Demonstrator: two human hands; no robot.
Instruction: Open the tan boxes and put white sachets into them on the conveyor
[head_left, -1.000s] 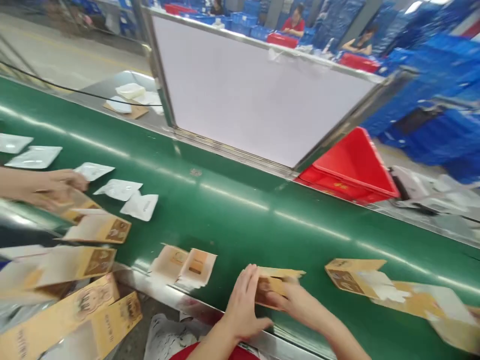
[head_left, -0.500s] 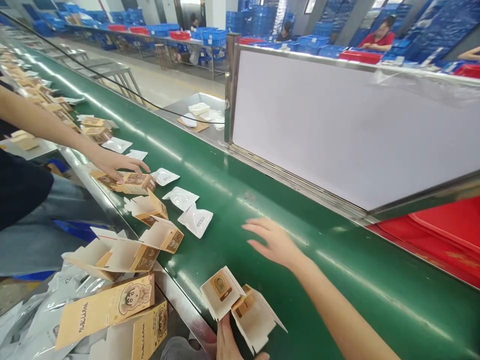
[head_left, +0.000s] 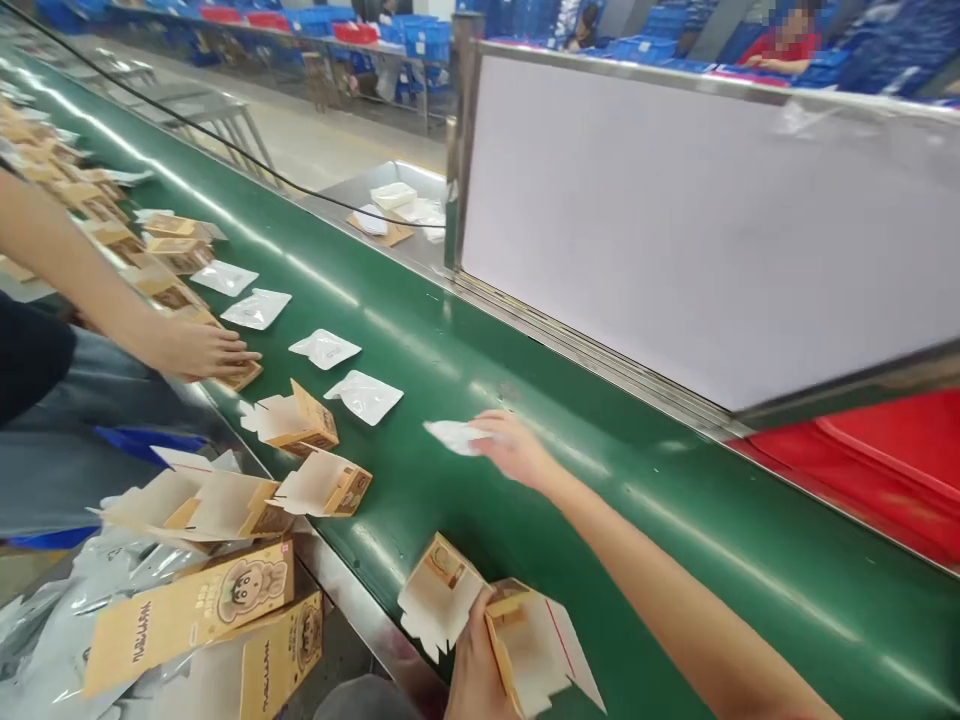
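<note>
My right hand [head_left: 514, 450] reaches out over the green conveyor belt [head_left: 465, 480] and pinches a white sachet [head_left: 455, 436] at its edge. My left hand [head_left: 474, 670] at the bottom of the view grips an open tan-and-white carton [head_left: 525, 640] with its flaps spread; a second open carton [head_left: 435, 600] lies against it on the left. Two more white sachets [head_left: 364, 396] [head_left: 325, 348] lie on the belt to the left of my right hand. Further open cartons [head_left: 296, 425] [head_left: 330, 485] rest along the belt's near edge.
A co-worker's hand [head_left: 199, 350] on the left rests on a carton at the belt's edge. Flat printed cartons [head_left: 187, 610] pile at lower left. A white partition panel [head_left: 675, 220] stands behind the belt, with a red crate [head_left: 885, 450] at right. Blue crates fill the background.
The view swung left from the cartons at right. My right hand reached forward and closed on a white sachet, lifting it off the belt. My left hand came up gripping the open carton.
</note>
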